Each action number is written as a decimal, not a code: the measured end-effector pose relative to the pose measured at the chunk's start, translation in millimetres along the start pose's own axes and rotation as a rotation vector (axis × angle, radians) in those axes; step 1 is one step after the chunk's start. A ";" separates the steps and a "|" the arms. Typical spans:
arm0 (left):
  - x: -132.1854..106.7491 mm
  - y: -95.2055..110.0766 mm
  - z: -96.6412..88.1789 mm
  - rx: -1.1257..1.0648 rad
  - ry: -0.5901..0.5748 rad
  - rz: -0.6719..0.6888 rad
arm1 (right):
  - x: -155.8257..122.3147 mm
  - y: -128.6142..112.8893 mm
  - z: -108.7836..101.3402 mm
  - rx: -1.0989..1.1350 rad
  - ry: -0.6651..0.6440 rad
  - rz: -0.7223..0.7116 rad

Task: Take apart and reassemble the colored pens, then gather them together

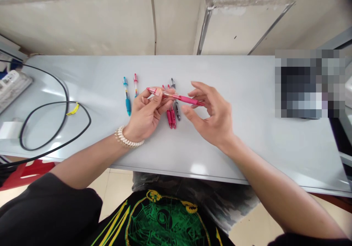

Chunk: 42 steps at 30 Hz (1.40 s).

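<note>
My left hand (pixel 145 116) grips a clear pink pen (pixel 176 96) between thumb and fingers, holding it level above the pale grey table (pixel 233 92). The pen's pink end reaches between the spread fingers of my right hand (pixel 210 114), which look to be beside it rather than gripping it. Below the held pen lie a pair of red pens (pixel 171 118) and a grey pen (pixel 176 108), partly hidden by it. Left of my left hand lie a teal pen (pixel 127 101) and a slim pink-and-clear pen (pixel 135 84).
A black cable (pixel 66 103) with a yellow tag (pixel 73 109) loops over the table's left side, near a white power strip (pixel 15 88). A pixelated patch (pixel 309 84) covers the right end. A concrete wall rises behind the table.
</note>
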<state>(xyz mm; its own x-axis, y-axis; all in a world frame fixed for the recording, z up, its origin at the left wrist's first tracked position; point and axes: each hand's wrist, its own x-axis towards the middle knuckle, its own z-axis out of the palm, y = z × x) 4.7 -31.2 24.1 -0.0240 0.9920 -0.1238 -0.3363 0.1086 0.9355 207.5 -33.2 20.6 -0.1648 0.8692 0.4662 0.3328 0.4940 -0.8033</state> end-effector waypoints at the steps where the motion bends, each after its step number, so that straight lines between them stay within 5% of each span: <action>1: -0.3 1.0 0.9 0.002 0.005 0.008 | 0.2 -0.7 -0.5 0.017 -0.017 0.036; 7: -2.3 2.7 5.2 -0.023 0.004 0.015 | 1.8 -6.7 -3.9 0.026 0.021 -0.032; 13: -3.8 -1.9 5.2 0.028 0.020 0.028 | 0.2 -3.5 -3.8 0.122 -0.049 0.158; 21: -5.4 -0.3 4.2 -0.035 -0.025 -0.015 | 2.3 -0.3 -5.5 0.006 0.010 -0.134; 26: -3.1 1.6 0.9 0.014 -0.027 -0.003 | 0.4 0.3 -4.6 0.029 -0.110 0.020; 34: -1.3 1.7 -0.2 0.004 -0.056 0.013 | 3.2 -3.3 -5.7 0.183 -0.086 0.102; 38: -3.6 4.3 3.8 -0.055 -0.028 0.028 | 3.3 -1.9 -5.0 0.154 -0.026 -0.021; 42: -6.4 6.7 8.5 -0.069 0.003 0.005 | 3.1 -2.5 -5.4 0.267 -0.087 0.110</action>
<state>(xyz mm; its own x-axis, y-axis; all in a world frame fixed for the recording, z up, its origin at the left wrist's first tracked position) 10.6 -36.2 34.0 -0.0289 0.9923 -0.1202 -0.4003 0.0987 0.9110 211.2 -31.9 26.0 -0.2236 0.9108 0.3470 0.0990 0.3754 -0.9215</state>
